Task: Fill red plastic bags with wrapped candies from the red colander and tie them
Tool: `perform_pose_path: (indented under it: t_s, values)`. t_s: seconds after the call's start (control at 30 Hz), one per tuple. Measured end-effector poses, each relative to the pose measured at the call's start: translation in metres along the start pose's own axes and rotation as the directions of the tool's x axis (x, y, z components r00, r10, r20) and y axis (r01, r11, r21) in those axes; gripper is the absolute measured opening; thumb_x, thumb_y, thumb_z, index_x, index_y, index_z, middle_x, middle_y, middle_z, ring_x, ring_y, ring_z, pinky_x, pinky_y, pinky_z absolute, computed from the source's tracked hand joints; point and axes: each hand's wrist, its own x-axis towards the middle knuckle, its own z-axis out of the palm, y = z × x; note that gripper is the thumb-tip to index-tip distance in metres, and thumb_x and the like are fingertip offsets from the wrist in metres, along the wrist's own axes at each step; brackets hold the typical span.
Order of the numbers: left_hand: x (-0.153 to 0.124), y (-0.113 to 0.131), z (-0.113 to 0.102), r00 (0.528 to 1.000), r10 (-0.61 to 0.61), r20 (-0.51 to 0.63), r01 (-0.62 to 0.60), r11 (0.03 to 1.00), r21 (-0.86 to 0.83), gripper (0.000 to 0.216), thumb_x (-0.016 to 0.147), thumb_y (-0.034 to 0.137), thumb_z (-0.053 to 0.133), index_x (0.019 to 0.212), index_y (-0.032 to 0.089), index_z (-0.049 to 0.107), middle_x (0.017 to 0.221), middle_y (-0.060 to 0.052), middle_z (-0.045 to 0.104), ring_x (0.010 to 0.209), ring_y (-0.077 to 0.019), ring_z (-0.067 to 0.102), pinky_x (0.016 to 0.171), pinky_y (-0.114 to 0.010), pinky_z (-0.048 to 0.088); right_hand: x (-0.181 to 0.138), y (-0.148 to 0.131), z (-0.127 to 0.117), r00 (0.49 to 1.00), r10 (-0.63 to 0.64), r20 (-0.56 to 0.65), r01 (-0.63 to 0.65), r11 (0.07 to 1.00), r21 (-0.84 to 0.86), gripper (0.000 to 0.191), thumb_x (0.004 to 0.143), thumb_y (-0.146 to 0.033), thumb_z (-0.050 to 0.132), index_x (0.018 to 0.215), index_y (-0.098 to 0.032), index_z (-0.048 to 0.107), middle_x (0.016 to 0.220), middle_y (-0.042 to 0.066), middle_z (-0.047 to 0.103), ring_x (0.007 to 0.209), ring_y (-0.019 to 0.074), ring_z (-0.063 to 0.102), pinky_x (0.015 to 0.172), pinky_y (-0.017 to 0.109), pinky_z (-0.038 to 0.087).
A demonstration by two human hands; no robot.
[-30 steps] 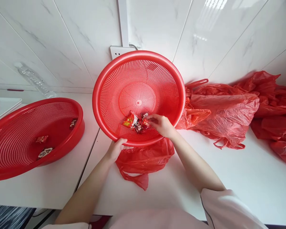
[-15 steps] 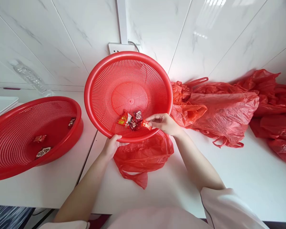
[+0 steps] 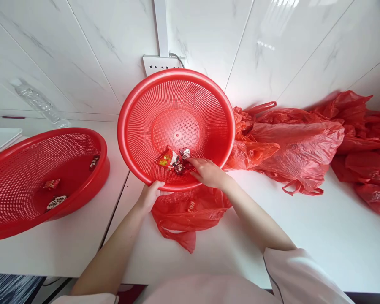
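Note:
My left hand (image 3: 150, 196) grips the near rim of a red plastic mesh basket (image 3: 123, 126), which is tilted toward me. Inside it, several wrapped candies lie low on the near wall: a red and yellow packet (image 3: 167, 158), a dark red candy with a white label (image 3: 185, 153) and another dark one (image 3: 178, 168). My right hand (image 3: 207, 171) reaches over the rim, fingers apart beside these candies; its fingertips partly cover something dark red. Below the rim sits an open red plastic bag (image 3: 202, 217), with a small red packet (image 3: 191, 205) showing in it.
A second red mesh basket (image 3: 106, 169) with a few wrapped candies is at the left. Stuffed red plastic bags (image 3: 297, 141) line the wall at the right. Behind stand a clear plastic bottle (image 3: 39, 103), a white tray (image 3: 3, 137) and a power strip (image 3: 161, 63).
The red packet that my right hand held at the rim now lies in the bag below. My right hand is back at the candies. The basket has shifted slightly right.

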Motion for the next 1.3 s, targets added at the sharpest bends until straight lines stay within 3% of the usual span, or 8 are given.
perform_pose_path:
  t_s: [0.13, 0.3, 0.37, 0.43, 0.5, 0.6, 0.97, 1.3]
  values:
    - [0.002, -0.001, -0.002, 1.000, 0.019, 0.015, -0.018, 0.999, -0.029, 0.031, 0.068, 0.021, 0.064, 0.098, 0.011, 0.066, 0.099, -0.009, 0.072, 0.097, -0.0307, 0.067, 0.079, -0.047, 0.059, -0.001, 0.000, -0.001, 0.993, -0.104, 0.058, 0.105, 0.994, -0.002, 0.038, 0.094, -0.028, 0.048, 0.129, -0.014, 0.055, 0.122, 0.017, 0.062, 0.113, 0.0263, 0.058, 0.100, 0.047, 0.041]
    - [0.006, 0.003, -0.006, 1.000, -0.006, -0.024, 0.005, 0.998, -0.058, 0.028, 0.067, 0.021, 0.063, 0.093, 0.010, 0.066, 0.094, -0.010, 0.072, 0.094, -0.0303, 0.068, 0.078, -0.046, 0.060, -0.001, 0.002, -0.015, 0.992, -0.117, -0.039, 0.123, 0.922, 0.366, 0.032, 0.088, -0.014, 0.052, 0.117, -0.019, 0.065, 0.106, 0.008, 0.069, 0.095, 0.0186, 0.065, 0.088, 0.035, 0.050]
    - [0.006, 0.005, -0.007, 0.999, -0.006, -0.037, 0.003, 0.998, -0.056, 0.027, 0.066, 0.021, 0.063, 0.091, 0.010, 0.066, 0.093, -0.011, 0.072, 0.092, -0.0307, 0.069, 0.079, -0.047, 0.059, 0.000, 0.004, -0.017, 0.997, 0.031, -0.066, 0.018, 0.772, 0.636, 0.032, 0.086, -0.019, 0.057, 0.117, -0.020, 0.065, 0.104, 0.006, 0.071, 0.090, 0.0177, 0.068, 0.086, 0.034, 0.053]
    - [0.006, 0.006, -0.006, 0.999, -0.015, -0.037, 0.013, 0.998, -0.067, 0.027, 0.066, 0.022, 0.062, 0.089, 0.010, 0.066, 0.092, -0.012, 0.072, 0.093, -0.0315, 0.069, 0.081, -0.048, 0.058, 0.001, 0.005, -0.018, 0.990, 0.140, -0.024, -0.051, 0.502, 0.864, 0.038, 0.082, -0.027, 0.065, 0.119, -0.020, 0.063, 0.105, 0.006, 0.072, 0.091, 0.0181, 0.069, 0.085, 0.034, 0.055]
    - [0.005, 0.007, -0.005, 0.999, -0.025, -0.036, 0.022, 0.996, -0.083, 0.027, 0.065, 0.023, 0.062, 0.089, 0.010, 0.066, 0.092, -0.012, 0.072, 0.094, -0.0323, 0.069, 0.083, -0.049, 0.057, 0.001, 0.005, -0.021, 0.984, 0.175, 0.036, -0.082, 0.259, 0.962, 0.045, 0.078, -0.032, 0.071, 0.121, -0.020, 0.063, 0.108, 0.006, 0.071, 0.092, 0.0182, 0.070, 0.086, 0.033, 0.056]
    - [0.004, 0.008, -0.004, 0.998, -0.036, -0.042, 0.033, 0.996, -0.087, 0.027, 0.064, 0.023, 0.062, 0.087, 0.009, 0.066, 0.091, -0.012, 0.072, 0.095, -0.0330, 0.068, 0.083, -0.049, 0.057, 0.001, 0.003, -0.025, 0.976, 0.193, 0.103, -0.125, 0.106, 0.987, 0.046, 0.075, -0.034, 0.075, 0.119, -0.021, 0.064, 0.107, 0.005, 0.072, 0.091, 0.0168, 0.071, 0.085, 0.031, 0.058]
    - [0.004, 0.008, -0.004, 0.999, -0.045, -0.031, 0.041, 0.993, -0.110, 0.027, 0.065, 0.022, 0.062, 0.089, 0.010, 0.066, 0.093, -0.012, 0.073, 0.096, -0.0325, 0.068, 0.082, -0.048, 0.057, -0.002, 0.008, -0.025, 0.971, 0.217, 0.100, -0.133, 0.143, 0.981, 0.041, 0.071, -0.033, 0.078, 0.108, -0.018, 0.072, 0.095, 0.004, 0.075, 0.086, 0.0191, 0.072, 0.088, 0.034, 0.056]
    - [0.004, 0.009, -0.004, 0.999, -0.030, -0.019, 0.028, 0.995, -0.091, 0.027, 0.066, 0.023, 0.060, 0.089, 0.009, 0.064, 0.092, -0.012, 0.072, 0.095, -0.0329, 0.068, 0.081, -0.049, 0.057, -0.003, 0.006, -0.027, 0.965, 0.246, 0.089, -0.147, 0.227, 0.963, 0.045, 0.073, -0.036, 0.077, 0.113, -0.018, 0.070, 0.098, 0.005, 0.074, 0.087, 0.0194, 0.072, 0.073, 0.028, 0.060]
